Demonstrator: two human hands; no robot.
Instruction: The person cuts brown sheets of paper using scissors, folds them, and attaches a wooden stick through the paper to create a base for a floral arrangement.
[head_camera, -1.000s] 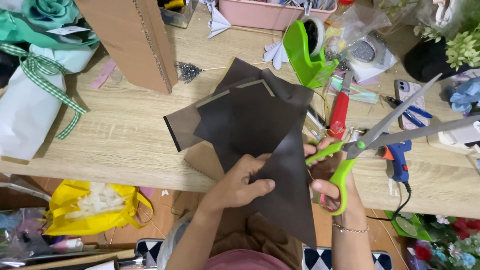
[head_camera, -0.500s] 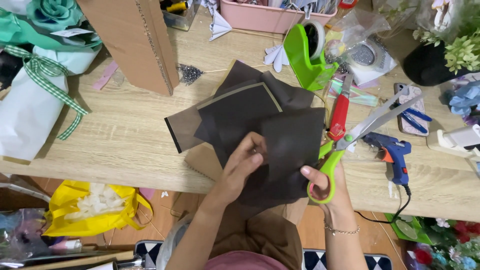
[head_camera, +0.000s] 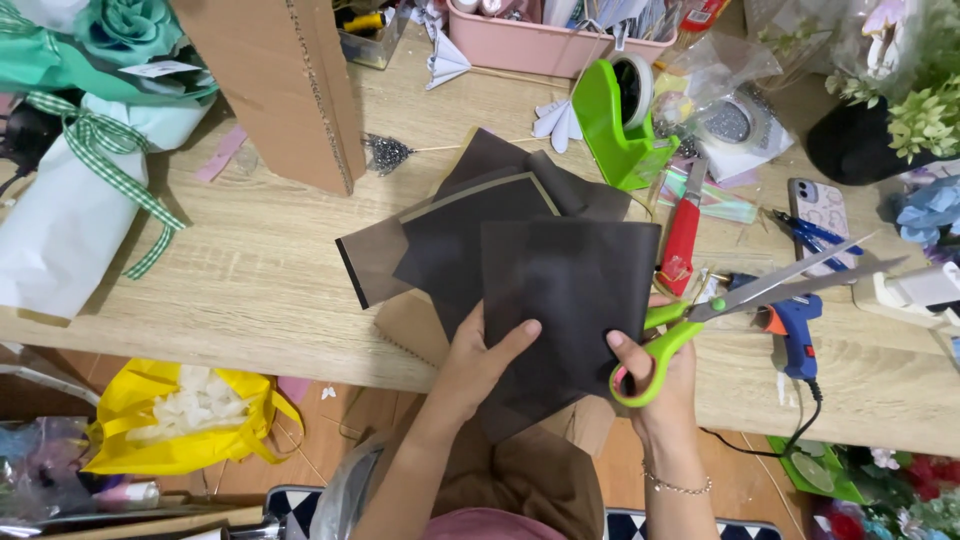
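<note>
From the head camera, the left hand (head_camera: 480, 360) pinches the lower edge of a dark paper sheet (head_camera: 565, 300) over the wooden table (head_camera: 250, 270). The right hand (head_camera: 660, 375) grips green-handled scissors (head_camera: 720, 310), blades parted, while touching the sheet's right edge.

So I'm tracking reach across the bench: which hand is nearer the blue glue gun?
Right. The right hand, holding the green-handled scissors, sits just left of the blue glue gun. The left hand is farther left, on the dark sheet.
</note>
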